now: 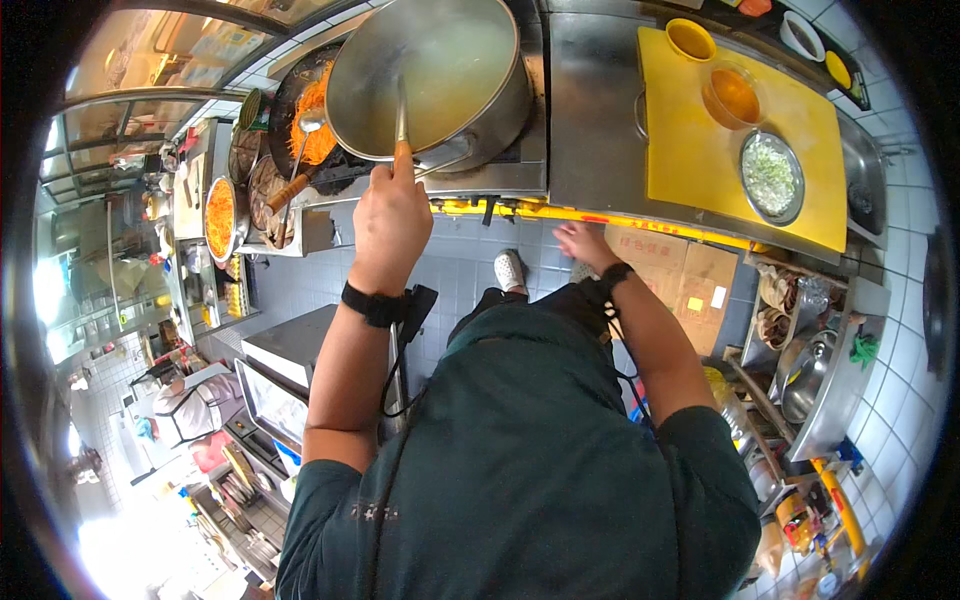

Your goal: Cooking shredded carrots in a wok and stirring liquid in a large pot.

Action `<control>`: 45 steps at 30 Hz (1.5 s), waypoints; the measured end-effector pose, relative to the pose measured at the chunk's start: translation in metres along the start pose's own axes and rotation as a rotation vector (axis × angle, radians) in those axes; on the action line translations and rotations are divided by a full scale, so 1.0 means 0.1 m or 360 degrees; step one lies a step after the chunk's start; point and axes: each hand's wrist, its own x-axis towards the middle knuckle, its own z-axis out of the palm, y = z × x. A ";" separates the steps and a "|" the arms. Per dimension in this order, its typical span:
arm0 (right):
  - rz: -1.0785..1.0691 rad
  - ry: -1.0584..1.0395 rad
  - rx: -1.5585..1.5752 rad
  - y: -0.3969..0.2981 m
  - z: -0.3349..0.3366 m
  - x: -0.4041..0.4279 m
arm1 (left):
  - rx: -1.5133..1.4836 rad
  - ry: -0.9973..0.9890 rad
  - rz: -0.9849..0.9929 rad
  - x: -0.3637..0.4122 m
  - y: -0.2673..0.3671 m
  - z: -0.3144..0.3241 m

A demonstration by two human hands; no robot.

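Note:
My left hand (393, 221) grips the wooden handle of a metal utensil (403, 120) that reaches down into a large steel stockpot (472, 150) of cloudy, steaming liquid. The utensil's far end is hidden in the liquid. Left of the pot, a black wok (280, 124) holds shredded carrot (320, 127), and a wooden-handled ladle (298, 154) lies across it. My right hand (585, 244) hangs in front of the counter edge near a yellow gas pipe (622, 220). It holds nothing, and its fingers are loosely bent and a little apart.
A yellow cutting board (675, 142) on the right counter carries a bowl of chopped pale-green vegetable (771, 178), a clear bowl of orange liquid (731, 97) and a yellow bowl (690, 39). More shredded carrot fills a metal bowl (238, 217) at left. Another person (199, 405) works farther off.

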 end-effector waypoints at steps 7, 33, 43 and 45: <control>0.0301 0.0013 0.0785 -0.15 1.52 1.12 | -0.0137 0.0055 0.0014 -0.04 -0.17 -0.07; 0.0727 0.2090 -0.0425 2.31 -0.51 -2.75 | -0.0208 -0.0157 0.0264 -0.08 -0.17 -0.34; 0.0612 0.3059 -0.1153 2.01 -5.04 -5.16 | -0.0203 -0.0697 -0.0220 0.36 0.73 -0.72; 0.0639 0.3009 -0.1042 2.04 -5.99 -5.14 | 0.0253 -0.0145 0.1156 0.61 -0.53 -0.35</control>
